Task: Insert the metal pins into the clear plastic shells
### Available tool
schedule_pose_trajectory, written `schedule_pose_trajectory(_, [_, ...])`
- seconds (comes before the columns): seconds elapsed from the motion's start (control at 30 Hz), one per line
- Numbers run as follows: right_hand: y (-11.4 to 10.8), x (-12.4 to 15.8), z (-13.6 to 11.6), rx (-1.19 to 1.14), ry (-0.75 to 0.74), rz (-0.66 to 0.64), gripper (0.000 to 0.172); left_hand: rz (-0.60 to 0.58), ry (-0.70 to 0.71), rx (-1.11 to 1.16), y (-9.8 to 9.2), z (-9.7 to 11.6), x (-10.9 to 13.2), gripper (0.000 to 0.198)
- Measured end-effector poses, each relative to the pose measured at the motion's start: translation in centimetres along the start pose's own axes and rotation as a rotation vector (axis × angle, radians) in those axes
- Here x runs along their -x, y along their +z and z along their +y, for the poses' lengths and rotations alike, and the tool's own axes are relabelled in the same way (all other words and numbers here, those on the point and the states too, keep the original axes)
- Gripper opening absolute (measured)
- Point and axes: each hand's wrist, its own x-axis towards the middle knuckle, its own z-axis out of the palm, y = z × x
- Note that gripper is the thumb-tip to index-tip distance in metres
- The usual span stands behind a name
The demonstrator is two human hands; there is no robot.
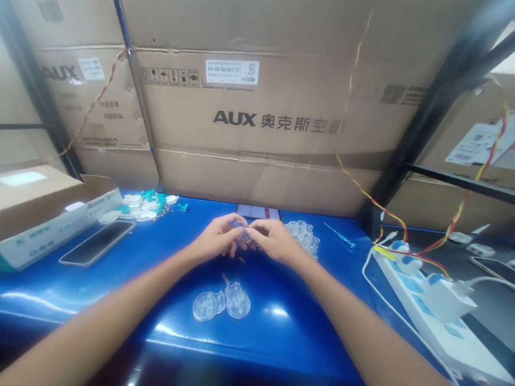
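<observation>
My left hand [216, 238] and my right hand [276, 241] meet over the middle of the blue table [114, 289], fingers pinched together on a small clear plastic part [242, 229] held between them. Two clear round plastic shells [222, 303] lie side by side on the table nearer to me. A pile of more clear shells [304, 235] sits just right of my right hand. A small brown piece [225, 278] lies between the shells and my hands.
A phone [97, 242] lies at the left beside an open cardboard box [27, 212]. White and teal small parts [148, 205] are heaped behind it. A teal screwdriver [339, 236], a white power strip [430, 302] with plugs and cables stand right. Large cartons [262, 123] wall the back.
</observation>
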Motion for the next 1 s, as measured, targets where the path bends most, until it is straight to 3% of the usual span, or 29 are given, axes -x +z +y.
schedule_pose_trajectory(0.63, [0.38,-0.14,0.61,-0.054,0.026,0.017,0.024,-0.035,-0.006,0.065,-0.06,-0.02,-0.16,0.029])
schedule_pose_trajectory(1.0, [0.25,-0.18,0.71,-0.032,0.008,0.005,0.024,0.004,0.027,-0.025,0.11,-0.42,-0.14,0.028])
